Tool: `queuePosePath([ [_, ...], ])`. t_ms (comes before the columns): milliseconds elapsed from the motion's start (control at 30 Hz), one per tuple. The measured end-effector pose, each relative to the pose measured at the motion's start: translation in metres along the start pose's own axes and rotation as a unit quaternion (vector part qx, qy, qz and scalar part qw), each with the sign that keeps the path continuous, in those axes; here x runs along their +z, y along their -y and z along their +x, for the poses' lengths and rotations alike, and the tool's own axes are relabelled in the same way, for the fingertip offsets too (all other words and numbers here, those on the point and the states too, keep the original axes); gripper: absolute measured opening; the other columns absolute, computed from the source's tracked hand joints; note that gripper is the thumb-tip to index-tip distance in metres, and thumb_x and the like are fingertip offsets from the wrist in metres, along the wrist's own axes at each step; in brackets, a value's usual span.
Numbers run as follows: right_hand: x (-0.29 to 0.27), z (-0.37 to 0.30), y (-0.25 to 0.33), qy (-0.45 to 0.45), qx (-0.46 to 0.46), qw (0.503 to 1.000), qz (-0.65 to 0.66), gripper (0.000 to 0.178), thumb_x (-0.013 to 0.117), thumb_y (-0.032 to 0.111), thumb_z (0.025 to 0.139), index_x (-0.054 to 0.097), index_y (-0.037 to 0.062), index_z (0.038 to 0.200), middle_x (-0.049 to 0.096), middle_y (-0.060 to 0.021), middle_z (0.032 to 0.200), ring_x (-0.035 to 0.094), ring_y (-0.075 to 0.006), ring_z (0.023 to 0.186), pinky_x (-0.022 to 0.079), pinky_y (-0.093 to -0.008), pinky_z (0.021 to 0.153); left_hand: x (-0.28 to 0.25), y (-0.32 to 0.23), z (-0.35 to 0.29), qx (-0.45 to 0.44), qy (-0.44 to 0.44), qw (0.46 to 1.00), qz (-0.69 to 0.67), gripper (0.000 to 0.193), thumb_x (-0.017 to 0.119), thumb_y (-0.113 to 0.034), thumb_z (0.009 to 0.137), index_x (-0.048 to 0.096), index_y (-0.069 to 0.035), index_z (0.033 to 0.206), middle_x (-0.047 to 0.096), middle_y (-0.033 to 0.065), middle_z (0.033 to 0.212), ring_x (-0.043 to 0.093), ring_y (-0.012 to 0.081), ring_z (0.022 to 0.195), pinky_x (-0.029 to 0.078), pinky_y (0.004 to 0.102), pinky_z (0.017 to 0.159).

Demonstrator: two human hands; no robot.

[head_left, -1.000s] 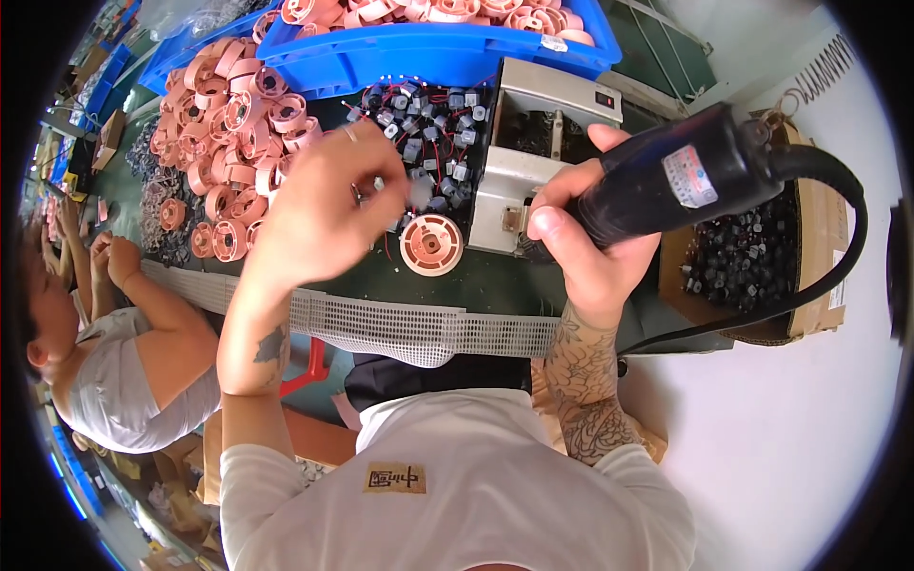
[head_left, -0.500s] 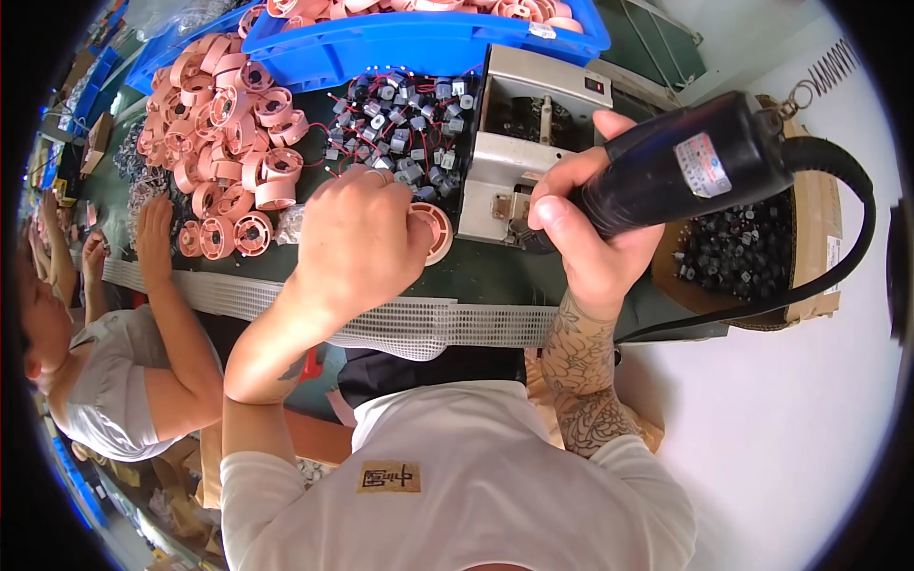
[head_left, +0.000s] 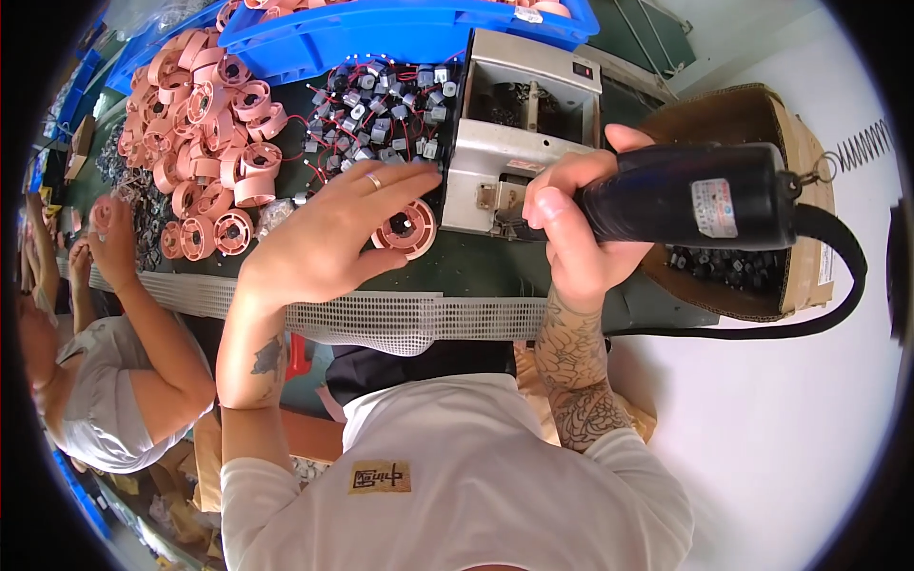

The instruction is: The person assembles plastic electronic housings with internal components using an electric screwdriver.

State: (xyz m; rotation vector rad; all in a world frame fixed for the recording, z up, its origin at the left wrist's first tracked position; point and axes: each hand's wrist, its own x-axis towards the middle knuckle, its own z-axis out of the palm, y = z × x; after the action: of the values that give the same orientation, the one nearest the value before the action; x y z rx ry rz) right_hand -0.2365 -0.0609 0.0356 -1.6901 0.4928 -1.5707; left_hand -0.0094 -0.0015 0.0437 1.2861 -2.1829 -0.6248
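My right hand is wrapped round a black electric screwdriver that lies tilted, its tip end low beside the metal machine. My left hand is open, thumb apart from the stretched fingers. Between that thumb and the fingers a round pink plastic housing rests on the table, with a dark part at its centre. Whether the fingers touch it I cannot tell. Beyond lies a heap of small grey motors with red wires.
Many pink housings are piled at left, before blue bins. A cardboard box of dark parts stands at right. White mesh runs along the table edge. A co-worker's arm is at far left; a coiled spring holds the screwdriver.
My left hand has opened and drawn left off the pink housing, uncovering it. The screwdriver's back end has swung lower. The co-worker's hand has risen with a pink part.
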Motion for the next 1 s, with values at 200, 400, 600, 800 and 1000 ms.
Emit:
queuePosePath([
  [200,0.002,-0.001,-0.003,0.008,0.011,1.000,0.007,0.059,0.056,-0.009,0.072,0.030,-0.0079,0.125,0.052,-0.0105,0.067,0.049,-0.0170,0.050,0.045,-0.0299,0.048,0.012,-0.008,-0.017,-0.078,-0.038,0.994,0.066,0.043,0.076,-0.015,0.071,0.060,-0.002,0.108,0.059,0.0140,0.103,0.055,0.0324,0.093,0.045,0.0403,0.080],
  [400,0.001,-0.002,0.006,0.110,0.047,0.991,0.054,0.065,0.058,-0.007,0.072,0.030,-0.0045,0.131,0.049,-0.0087,0.065,0.047,-0.0166,0.049,0.043,-0.0298,0.046,0.016,-0.004,-0.016,-0.151,-0.121,0.980,0.043,0.031,0.073,-0.021,0.078,0.062,0.000,0.099,0.059,0.0116,0.090,0.057,0.0270,0.079,0.044,0.0353,0.068],
  [600,0.017,0.012,0.009,0.132,0.014,0.989,0.071,0.067,0.058,-0.006,0.073,0.027,-0.0054,0.132,0.050,-0.0095,0.065,0.048,-0.0177,0.050,0.044,-0.0303,0.048,0.018,0.010,-0.012,-0.141,-0.168,0.971,-0.099,0.015,0.072,-0.009,0.074,0.065,-0.001,0.084,0.060,0.0117,0.085,0.058,0.0286,0.076,0.046,0.0365,0.067],
  [800,0.040,0.022,0.009,0.154,-0.025,0.984,0.087,0.069,0.058,-0.006,0.074,0.024,-0.0064,0.134,0.052,-0.0105,0.066,0.050,-0.0190,0.051,0.046,-0.0308,0.049,0.031,0.002,-0.006,-0.064,-0.188,0.980,-0.019,0.013,0.073,-0.009,0.071,0.064,-0.002,0.077,0.059,0.0107,0.077,0.058,0.0303,0.073,0.047,0.0392,0.067],
  [1000,0.055,0.016,0.002,0.137,-0.015,0.987,0.077,0.067,0.058,-0.007,0.073,0.026,-0.0083,0.132,0.055,-0.0117,0.069,0.052,-0.0176,0.053,0.045,-0.0287,0.051,0.039,0.007,-0.012,-0.085,-0.223,0.971,-0.007,0.021,0.071,-0.009,0.074,0.063,-0.002,0.093,0.058,0.0120,0.087,0.057,0.0323,0.085,0.048,0.0396,0.072],
])
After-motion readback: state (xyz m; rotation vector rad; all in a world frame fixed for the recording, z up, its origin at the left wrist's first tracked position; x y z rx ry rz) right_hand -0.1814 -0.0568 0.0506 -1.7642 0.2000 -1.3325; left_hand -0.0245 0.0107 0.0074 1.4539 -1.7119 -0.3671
